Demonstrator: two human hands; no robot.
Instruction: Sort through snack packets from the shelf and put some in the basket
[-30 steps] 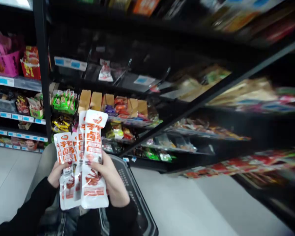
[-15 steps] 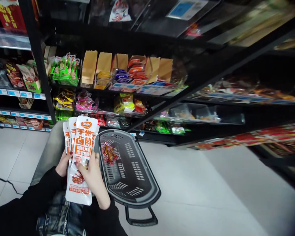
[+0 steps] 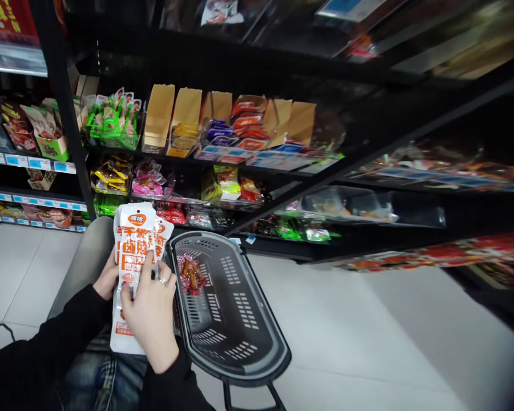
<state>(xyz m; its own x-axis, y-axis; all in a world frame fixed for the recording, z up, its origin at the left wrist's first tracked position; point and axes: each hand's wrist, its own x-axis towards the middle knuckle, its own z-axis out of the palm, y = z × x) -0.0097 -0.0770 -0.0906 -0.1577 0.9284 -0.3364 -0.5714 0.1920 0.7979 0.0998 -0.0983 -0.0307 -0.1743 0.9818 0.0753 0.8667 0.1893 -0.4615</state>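
Observation:
Several white snack packets [image 3: 131, 234] with orange print are in front of me, overlapping in a stack over my lap. My left hand [image 3: 106, 278] is closed on their left edge, its fingers mostly hidden behind them. Across the front lies my right hand [image 3: 151, 305], wearing a ring, with thumb and forefinger on the top packet and the other fingers curled at the right edge. One packet [image 3: 163, 231] sticks out to the right behind the front one. Close to my right hand stands a dark grey shopping basket [image 3: 257, 325], with red-wrapped snacks [image 3: 192, 274] inside at its left.
Black shelving runs across the back, with cardboard display boxes [image 3: 159, 117], green snack bags [image 3: 115, 120] and pink bags [image 3: 148, 177]. A slanting black shelf post [image 3: 346, 162] crosses the right side. The basket's handle [image 3: 257, 406] points towards me. A black cable [image 3: 0, 324] lies on the tiled floor.
My right hand has shifted up and over the packets, its fingers now across their front. The fan has changed: a packet now shows at the right instead of the left. The view has moved slightly.

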